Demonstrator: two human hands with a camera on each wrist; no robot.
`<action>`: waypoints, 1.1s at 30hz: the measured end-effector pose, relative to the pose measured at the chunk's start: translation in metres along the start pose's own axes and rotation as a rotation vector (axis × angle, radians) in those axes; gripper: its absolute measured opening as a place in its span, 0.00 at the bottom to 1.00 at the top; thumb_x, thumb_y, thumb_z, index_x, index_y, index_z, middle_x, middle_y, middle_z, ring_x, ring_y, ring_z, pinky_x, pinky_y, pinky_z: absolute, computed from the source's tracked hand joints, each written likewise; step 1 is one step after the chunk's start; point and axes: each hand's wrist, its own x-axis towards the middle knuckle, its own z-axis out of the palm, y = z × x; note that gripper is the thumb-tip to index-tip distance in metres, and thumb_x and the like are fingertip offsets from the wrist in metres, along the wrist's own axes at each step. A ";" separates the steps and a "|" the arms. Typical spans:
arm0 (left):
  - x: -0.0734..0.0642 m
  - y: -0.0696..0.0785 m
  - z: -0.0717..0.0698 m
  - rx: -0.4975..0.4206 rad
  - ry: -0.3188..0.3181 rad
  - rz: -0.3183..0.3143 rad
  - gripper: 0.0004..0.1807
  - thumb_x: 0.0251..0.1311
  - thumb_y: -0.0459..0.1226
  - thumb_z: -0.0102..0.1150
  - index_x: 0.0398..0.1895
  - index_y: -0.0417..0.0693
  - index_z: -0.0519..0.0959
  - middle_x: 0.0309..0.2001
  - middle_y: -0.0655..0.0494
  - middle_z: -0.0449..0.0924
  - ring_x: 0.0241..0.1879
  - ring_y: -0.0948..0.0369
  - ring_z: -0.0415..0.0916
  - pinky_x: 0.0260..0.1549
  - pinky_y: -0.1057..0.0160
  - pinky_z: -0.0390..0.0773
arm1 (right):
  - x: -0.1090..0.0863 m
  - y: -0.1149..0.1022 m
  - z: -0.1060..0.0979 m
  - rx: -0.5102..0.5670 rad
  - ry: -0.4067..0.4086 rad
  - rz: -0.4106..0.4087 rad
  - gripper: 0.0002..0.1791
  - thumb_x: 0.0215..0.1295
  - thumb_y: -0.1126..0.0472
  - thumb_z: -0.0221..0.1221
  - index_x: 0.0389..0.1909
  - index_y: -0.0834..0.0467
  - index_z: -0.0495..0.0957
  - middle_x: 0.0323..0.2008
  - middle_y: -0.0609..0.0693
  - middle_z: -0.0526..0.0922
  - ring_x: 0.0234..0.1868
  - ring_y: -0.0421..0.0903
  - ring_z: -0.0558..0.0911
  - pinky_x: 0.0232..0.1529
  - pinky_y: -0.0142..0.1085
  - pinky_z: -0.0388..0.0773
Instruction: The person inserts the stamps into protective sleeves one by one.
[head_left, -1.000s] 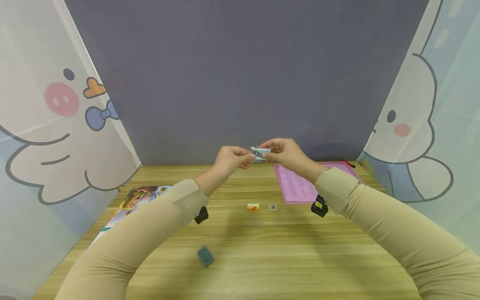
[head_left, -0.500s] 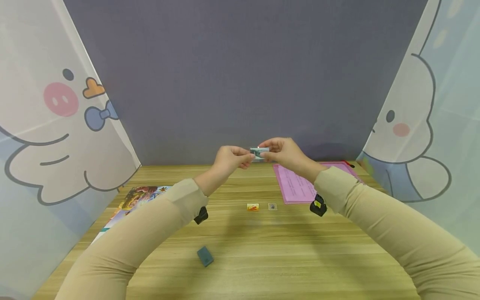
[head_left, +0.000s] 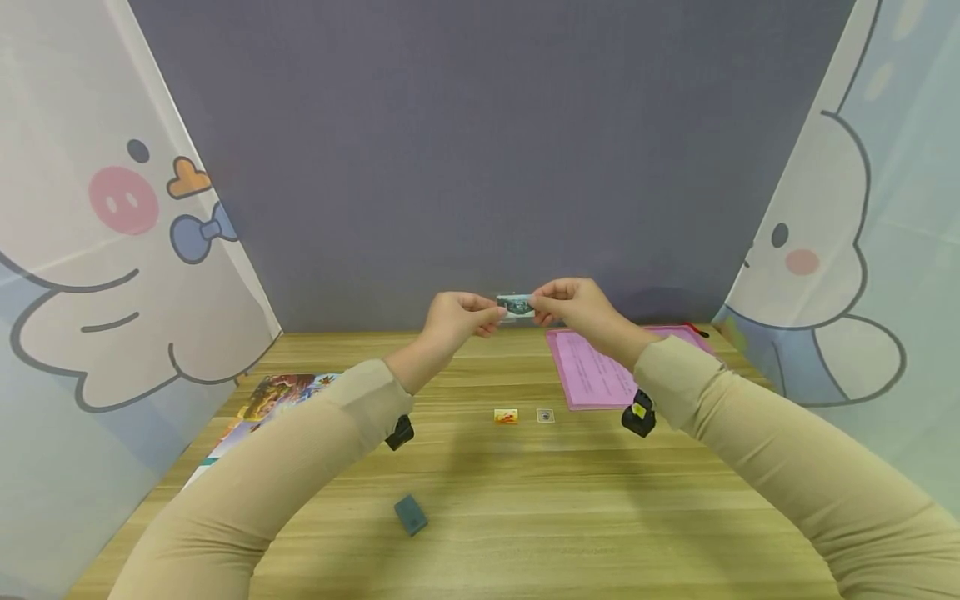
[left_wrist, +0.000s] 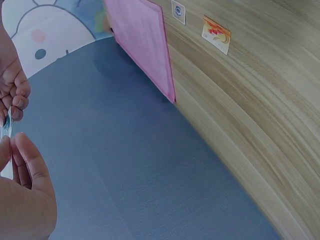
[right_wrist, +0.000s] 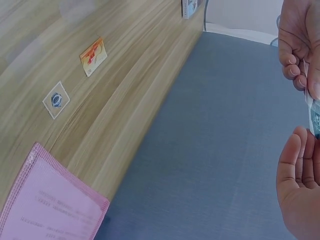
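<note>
A small blue-green picture piece that looks like a stamp (head_left: 517, 306) is held up in front of the grey wall, with clear film around it like a sleeve. My left hand (head_left: 459, 315) pinches its left end between thumb and fingers. At the right end, the thumb and fingertips of my right hand (head_left: 581, 307) pinch the edge. Both wrist views show the two hands meeting at the thin piece, partly cut off by the frame. Below the hands, an orange-and-yellow stamp (head_left: 506, 416) and a square white-bordered stamp (head_left: 545, 415) lie flat on the wooden table (head_left: 540, 508).
On the right of the table lies a pink document pouch (head_left: 592, 371), partly behind my right forearm. A colourful booklet (head_left: 281, 396) lies at the left, partly covered by my left sleeve. Nearer me is a small dark grey block (head_left: 411, 515). A grey panel (head_left: 495, 167) stands behind.
The stamp-like piece has shifted slightly left, within the clear film. My right fingers have slid right toward its edge, uncovering more of its picture. My left hand has barely moved.
</note>
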 end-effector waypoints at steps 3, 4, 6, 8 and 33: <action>0.000 0.000 0.001 -0.003 0.000 -0.002 0.12 0.57 0.40 0.69 0.38 0.41 0.85 0.32 0.48 0.86 0.26 0.61 0.82 0.34 0.63 0.86 | -0.001 -0.001 0.001 0.006 0.005 0.004 0.15 0.69 0.57 0.59 0.47 0.65 0.79 0.28 0.44 0.84 0.37 0.46 0.83 0.45 0.37 0.83; 0.000 0.000 0.001 -0.001 0.000 -0.002 0.12 0.57 0.40 0.69 0.38 0.41 0.85 0.32 0.48 0.86 0.26 0.61 0.82 0.34 0.63 0.86 | -0.001 -0.001 0.001 0.010 0.007 0.006 0.15 0.69 0.56 0.59 0.46 0.65 0.79 0.28 0.44 0.84 0.37 0.46 0.83 0.45 0.36 0.83; 0.001 -0.001 0.002 0.000 0.002 -0.006 0.12 0.57 0.40 0.69 0.39 0.41 0.85 0.32 0.48 0.86 0.26 0.60 0.82 0.34 0.62 0.86 | -0.002 0.000 0.002 0.019 0.006 0.011 0.15 0.69 0.56 0.59 0.47 0.65 0.79 0.28 0.44 0.84 0.37 0.46 0.83 0.45 0.37 0.83; 0.001 -0.001 0.003 -0.002 0.005 -0.013 0.13 0.57 0.41 0.69 0.39 0.41 0.85 0.32 0.48 0.86 0.27 0.60 0.82 0.35 0.62 0.86 | -0.002 0.001 0.004 0.029 0.001 0.018 0.15 0.69 0.56 0.59 0.47 0.65 0.79 0.28 0.44 0.83 0.37 0.45 0.83 0.47 0.39 0.83; -0.001 0.002 0.007 0.022 -0.005 -0.015 0.12 0.58 0.42 0.68 0.35 0.41 0.85 0.34 0.45 0.86 0.27 0.61 0.83 0.38 0.63 0.86 | -0.003 0.002 0.011 0.095 -0.042 0.031 0.17 0.69 0.56 0.58 0.50 0.65 0.78 0.40 0.58 0.83 0.41 0.48 0.82 0.46 0.35 0.82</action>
